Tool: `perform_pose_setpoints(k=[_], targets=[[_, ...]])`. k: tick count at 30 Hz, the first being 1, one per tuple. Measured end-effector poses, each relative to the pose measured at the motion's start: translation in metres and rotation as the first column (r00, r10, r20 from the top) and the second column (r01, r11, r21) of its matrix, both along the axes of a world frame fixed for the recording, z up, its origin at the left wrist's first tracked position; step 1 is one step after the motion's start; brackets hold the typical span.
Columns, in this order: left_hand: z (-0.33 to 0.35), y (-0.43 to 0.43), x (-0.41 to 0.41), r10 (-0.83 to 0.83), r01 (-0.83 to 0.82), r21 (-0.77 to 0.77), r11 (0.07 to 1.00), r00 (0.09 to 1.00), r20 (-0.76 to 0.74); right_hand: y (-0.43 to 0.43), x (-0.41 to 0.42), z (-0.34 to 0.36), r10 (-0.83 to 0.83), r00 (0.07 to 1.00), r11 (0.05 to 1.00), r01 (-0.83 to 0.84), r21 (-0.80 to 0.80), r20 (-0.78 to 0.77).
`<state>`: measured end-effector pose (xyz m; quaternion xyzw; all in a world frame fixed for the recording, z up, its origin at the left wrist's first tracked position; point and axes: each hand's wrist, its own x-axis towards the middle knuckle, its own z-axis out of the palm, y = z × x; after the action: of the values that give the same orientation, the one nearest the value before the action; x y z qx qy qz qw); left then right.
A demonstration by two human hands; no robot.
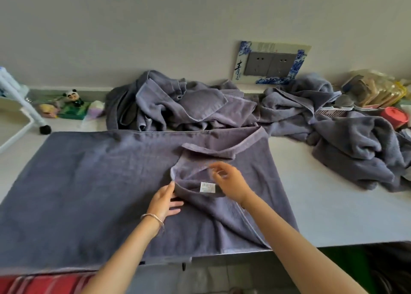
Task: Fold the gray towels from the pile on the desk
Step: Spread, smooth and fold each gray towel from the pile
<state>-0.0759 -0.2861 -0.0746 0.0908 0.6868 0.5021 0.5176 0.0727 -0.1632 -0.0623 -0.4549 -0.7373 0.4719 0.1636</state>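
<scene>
A large gray towel (84, 182) lies spread flat over the white desk (333, 204), its right end folded back and bunched, with a white label (208, 187) showing. My left hand (165, 201) pinches the folded edge of that towel just left of the label. My right hand (229, 180) hovers right above the label, fingers spread, holding nothing. Behind, a pile of crumpled gray towels (184, 102) rests against the wall, and more gray towels (355, 146) are heaped at the right.
A wall socket in a blue-and-white frame (271, 63) sits behind the pile. A panda figurine and small toys (71, 104) stand back left beside a white rack (20, 106). Packets (373, 89) and a red container (394, 116) crowd the back right corner.
</scene>
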Motion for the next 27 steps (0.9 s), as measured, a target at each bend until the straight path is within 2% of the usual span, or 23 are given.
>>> perform_pose_setpoints(k=[2,5,8,9,11,12,13,14,16,17,18,20,22,23,27], targets=[[-0.006,0.001,-0.001,-0.029,0.029,0.000,1.000,0.998,-0.046,0.002,0.021,-0.008,-0.069,0.993,0.997,0.064,0.053,0.095],[-0.004,0.007,0.002,-0.034,0.034,-0.006,0.999,0.996,-0.088,-0.006,0.035,-0.010,0.007,0.984,0.998,0.003,-0.058,0.180],[-0.001,0.013,0.002,-0.020,0.017,-0.027,1.000,0.991,-0.133,-0.020,0.035,-0.003,0.129,0.982,0.986,-0.114,-0.119,0.134],[-0.001,0.015,0.001,-0.031,0.025,-0.037,0.999,0.986,-0.165,-0.025,0.034,0.005,0.210,0.971,0.964,-0.186,-0.189,0.114],[-0.002,0.018,-0.004,-0.084,0.067,-0.071,0.995,0.961,-0.262,-0.034,0.032,0.020,0.394,0.916,0.864,-0.341,-0.371,0.074],[-0.004,0.018,-0.007,-0.124,0.096,-0.102,0.990,0.940,-0.319,-0.035,0.033,0.025,0.446,0.893,0.820,-0.382,-0.427,0.057],[-0.004,0.018,-0.011,-0.160,0.120,-0.133,0.984,0.919,-0.360,-0.034,0.034,0.029,0.447,0.893,0.818,-0.391,-0.421,0.041],[-0.006,0.018,-0.014,-0.185,0.135,-0.155,0.979,0.905,-0.384,-0.030,0.037,0.029,0.392,0.919,0.868,-0.356,-0.346,0.037],[-0.008,0.017,-0.020,-0.210,0.152,-0.171,0.973,0.889,-0.408,-0.013,0.046,0.020,0.086,0.994,0.994,-0.081,-0.080,0.066],[-0.009,0.017,-0.021,-0.215,0.159,-0.166,0.973,0.885,-0.414,-0.002,0.053,0.011,-0.110,0.989,0.993,0.104,0.058,0.099],[-0.010,0.017,-0.022,-0.219,0.166,-0.159,0.973,0.879,-0.423,0.007,0.060,0.003,-0.277,0.949,0.954,0.253,0.163,0.150],[-0.013,0.016,-0.022,-0.243,0.188,-0.162,0.969,0.858,-0.454,0.019,0.077,-0.012,-0.474,0.826,0.878,0.420,0.229,0.304],[-0.016,0.015,-0.022,-0.249,0.189,-0.170,0.967,0.834,-0.491,0.026,0.089,-0.026,-0.529,0.731,0.848,0.475,0.236,0.430],[-0.017,0.014,-0.022,-0.246,0.187,-0.165,0.968,0.826,-0.508,0.027,0.094,-0.030,-0.534,0.712,0.845,0.477,0.242,0.456],[-0.023,0.014,-0.018,-0.223,0.193,-0.112,0.975,0.825,-0.519,0.034,0.117,-0.043,-0.554,0.756,0.832,0.497,0.245,0.349]])
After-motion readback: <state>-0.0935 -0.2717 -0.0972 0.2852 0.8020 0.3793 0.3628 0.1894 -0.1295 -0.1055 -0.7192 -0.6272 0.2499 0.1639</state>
